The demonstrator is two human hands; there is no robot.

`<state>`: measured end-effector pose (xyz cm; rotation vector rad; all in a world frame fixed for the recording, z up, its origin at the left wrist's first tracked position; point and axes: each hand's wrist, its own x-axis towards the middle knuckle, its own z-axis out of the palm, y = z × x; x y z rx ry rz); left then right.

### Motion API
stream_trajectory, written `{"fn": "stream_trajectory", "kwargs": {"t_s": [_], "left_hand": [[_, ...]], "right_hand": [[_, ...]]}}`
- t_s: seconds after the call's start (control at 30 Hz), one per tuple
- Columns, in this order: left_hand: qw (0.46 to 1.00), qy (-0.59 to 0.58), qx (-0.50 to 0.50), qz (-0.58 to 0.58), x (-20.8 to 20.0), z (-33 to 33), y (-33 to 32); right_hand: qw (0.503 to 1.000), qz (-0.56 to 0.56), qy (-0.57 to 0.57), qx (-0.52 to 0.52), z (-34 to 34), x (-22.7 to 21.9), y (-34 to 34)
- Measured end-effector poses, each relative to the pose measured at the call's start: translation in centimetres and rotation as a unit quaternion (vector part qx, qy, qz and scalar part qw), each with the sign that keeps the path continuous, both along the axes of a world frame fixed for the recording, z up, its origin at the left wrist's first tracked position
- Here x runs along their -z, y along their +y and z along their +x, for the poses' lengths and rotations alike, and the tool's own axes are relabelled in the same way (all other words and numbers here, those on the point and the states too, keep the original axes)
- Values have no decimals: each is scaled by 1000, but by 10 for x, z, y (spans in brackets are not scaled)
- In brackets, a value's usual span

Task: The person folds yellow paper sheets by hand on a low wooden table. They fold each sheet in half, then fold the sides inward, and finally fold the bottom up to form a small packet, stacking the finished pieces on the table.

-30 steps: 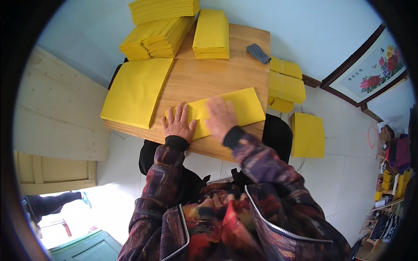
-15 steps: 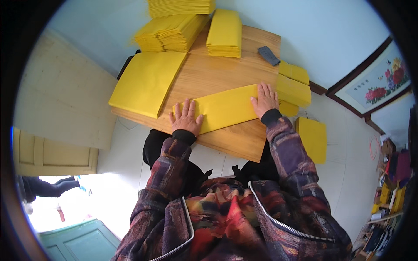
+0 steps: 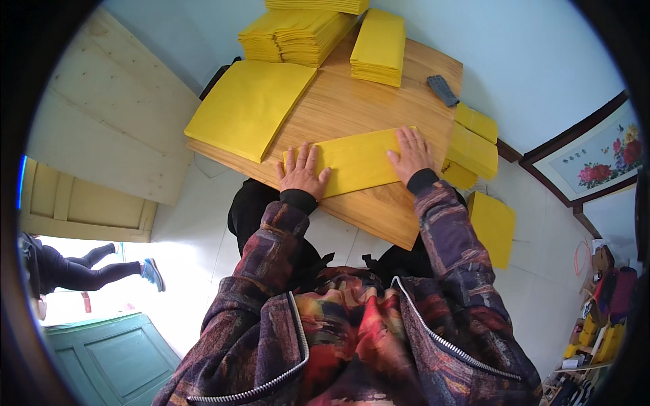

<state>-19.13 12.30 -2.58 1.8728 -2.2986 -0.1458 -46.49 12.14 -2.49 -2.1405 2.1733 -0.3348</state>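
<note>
A long folded yellow sheet lies flat at the near side of the wooden table. My left hand rests on its left end, palm down with the fingers spread. On its right end, my right hand presses flat with fingers stretched out. Whether the sheet is paper or cloth I cannot tell. To the left of my left hand is a stack of wide yellow sheets, its top one unfolded. The part of the folded sheet under my palms is hidden.
At the table's far side stand a big pile of folded yellow sheets and a narrower stack. A dark grey cloth item lies by the right edge. Yellow bundles sit beyond that edge. A person's legs show at the doorway.
The view has shifted, so the table sits a little further right. Both hands stay flat on the folded sheet. More of the other person's legs and a shoe have come into view at the doorway.
</note>
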Motion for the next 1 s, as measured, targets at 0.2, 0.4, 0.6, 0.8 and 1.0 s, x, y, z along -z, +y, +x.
{"fn": "stream_trajectory", "kwargs": {"t_s": [0.2, 0.4, 0.6, 0.8, 1.0], "left_hand": [[998, -1, -60, 12, 3, 32, 16], [987, 73, -108, -94, 6, 85, 60], [845, 518, -116, 67, 26, 92, 68], [705, 625, -219, 254, 35, 69, 47], [601, 705, -241, 290, 42, 61, 47]], "right_hand": [[999, 38, 22, 24, -19, -2, -1], [999, -10, -36, 17, -28, 8, -5], [960, -237, -133, -61, -22, -15, 40], [960, -157, -229, -39, 23, -38, 115], [928, -21, -362, -80, 61, -32, 139]]}}
